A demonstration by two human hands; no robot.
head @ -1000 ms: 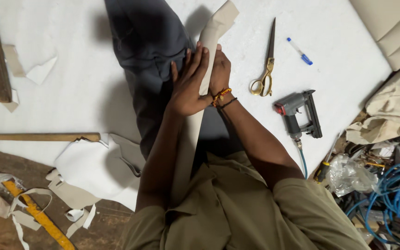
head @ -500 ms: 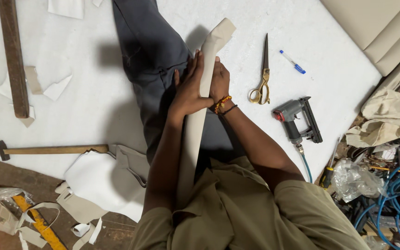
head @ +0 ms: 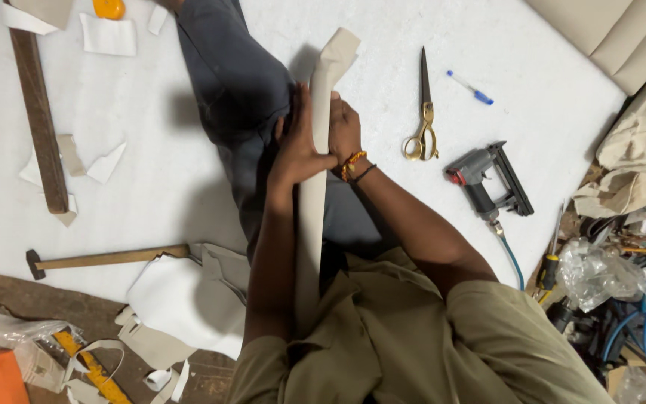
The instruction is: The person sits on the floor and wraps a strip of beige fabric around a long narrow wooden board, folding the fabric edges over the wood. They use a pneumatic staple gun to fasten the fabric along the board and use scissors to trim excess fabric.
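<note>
A long narrow piece wrapped in beige covering [head: 312,217] stands upright between my arms, its lower end against my chest and its top over my dark trouser leg [head: 242,90]. My left hand [head: 297,146] presses flat on its left side with the thumb hooked across the front. From the right, my right hand [head: 343,129] grips it, and there are orange and black bands on that wrist. Both hands meet around the piece's upper third.
On the white sheet lie gold-handled scissors [head: 423,120], a blue pen [head: 470,87], a grey pneumatic stapler [head: 487,179] with a blue hose, a hammer [head: 106,259], a wooden strip [head: 39,120] and fabric scraps [head: 181,299]. Cluttered hoses and plastic [head: 629,299] sit at the right.
The view has tilted, so the floor items sit lower in frame. My hands keep their grip on the beige piece, and my left palm has slid slightly along it.
</note>
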